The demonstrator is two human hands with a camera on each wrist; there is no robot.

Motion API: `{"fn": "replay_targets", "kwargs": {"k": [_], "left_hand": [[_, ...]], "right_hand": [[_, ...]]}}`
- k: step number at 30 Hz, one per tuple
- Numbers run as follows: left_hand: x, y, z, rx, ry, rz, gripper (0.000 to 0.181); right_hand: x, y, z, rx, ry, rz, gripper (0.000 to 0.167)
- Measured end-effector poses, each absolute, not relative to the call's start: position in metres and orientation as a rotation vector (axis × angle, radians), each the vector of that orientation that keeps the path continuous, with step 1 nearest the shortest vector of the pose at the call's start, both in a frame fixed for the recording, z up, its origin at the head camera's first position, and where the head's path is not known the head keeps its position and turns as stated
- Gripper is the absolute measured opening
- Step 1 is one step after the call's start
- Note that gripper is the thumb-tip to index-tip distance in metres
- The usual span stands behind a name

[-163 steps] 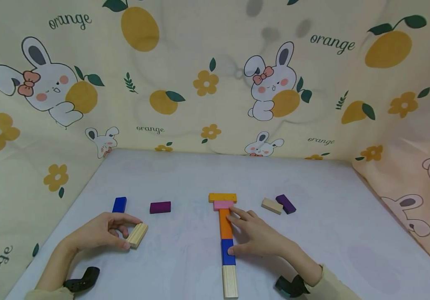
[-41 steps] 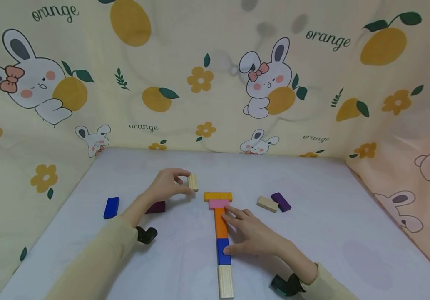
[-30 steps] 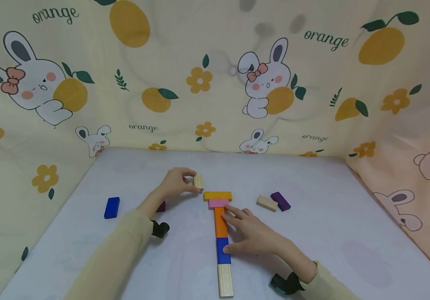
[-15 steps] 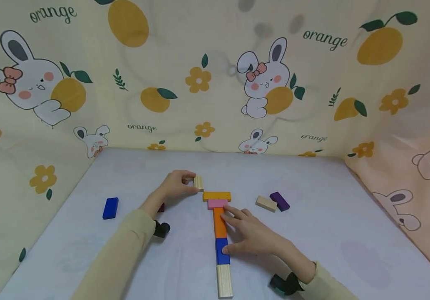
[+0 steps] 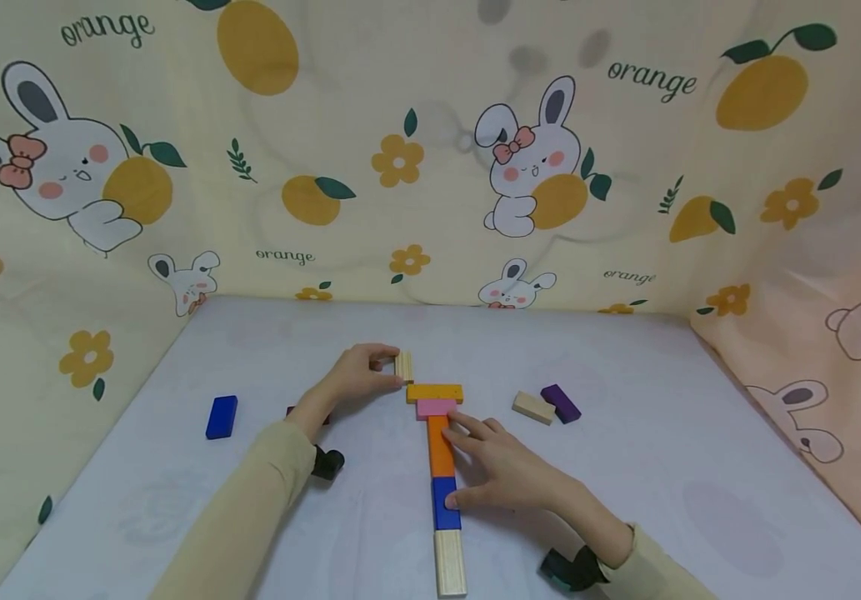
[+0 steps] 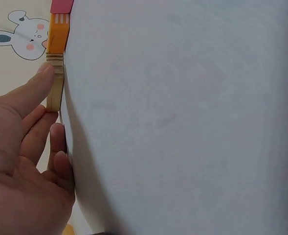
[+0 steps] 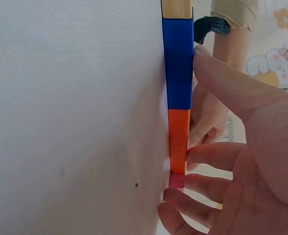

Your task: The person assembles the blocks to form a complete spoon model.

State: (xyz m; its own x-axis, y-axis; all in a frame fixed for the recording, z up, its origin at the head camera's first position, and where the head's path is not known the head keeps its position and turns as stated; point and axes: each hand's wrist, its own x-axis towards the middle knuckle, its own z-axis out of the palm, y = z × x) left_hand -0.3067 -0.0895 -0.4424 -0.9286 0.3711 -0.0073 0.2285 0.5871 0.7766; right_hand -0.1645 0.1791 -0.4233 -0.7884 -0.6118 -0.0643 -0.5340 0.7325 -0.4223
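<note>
My left hand pinches a pale wooden block between thumb and fingers, at the left end of the yellow block. In the left wrist view, the wooden block meets the orange-yellow block. A pink block lies below the yellow one, then an orange block, a blue block and a pale block in a column. My right hand rests along this column's right side, thumb at the blue block, fingers beside the orange block and the pink one.
Another blue block lies at the left, and a purple block is mostly hidden behind my left wrist. Right of the column, a pale block and a purple block lie close together. A printed cloth stands behind the white table.
My left hand has carried the pale block from the left side of the table to the yellow block's left end, shifting slightly right just now. My right hand stays at the column.
</note>
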Motion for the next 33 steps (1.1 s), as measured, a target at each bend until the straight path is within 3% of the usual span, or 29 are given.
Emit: {"fn": "replay_targets", "kwargs": {"k": [19, 25, 33], "left_hand": [[-0.31, -0.091, -0.447, 0.503, 2.622, 1.258, 0.056], [-0.309, -0.094, -0.444, 0.5, 2.629, 1.244, 0.066], [-0.285, -0.091, -0.424, 0.511, 2.713, 1.257, 0.064]], "right_hand": [[-0.166, 0.179, -0.424, -0.912, 2.731, -0.562, 0.092], [-0.165, 0.178, -0.423, -0.905, 2.734, -0.546, 0.092], [-0.165, 0.179, -0.423, -0.919, 2.743, -0.553, 0.092]]}}
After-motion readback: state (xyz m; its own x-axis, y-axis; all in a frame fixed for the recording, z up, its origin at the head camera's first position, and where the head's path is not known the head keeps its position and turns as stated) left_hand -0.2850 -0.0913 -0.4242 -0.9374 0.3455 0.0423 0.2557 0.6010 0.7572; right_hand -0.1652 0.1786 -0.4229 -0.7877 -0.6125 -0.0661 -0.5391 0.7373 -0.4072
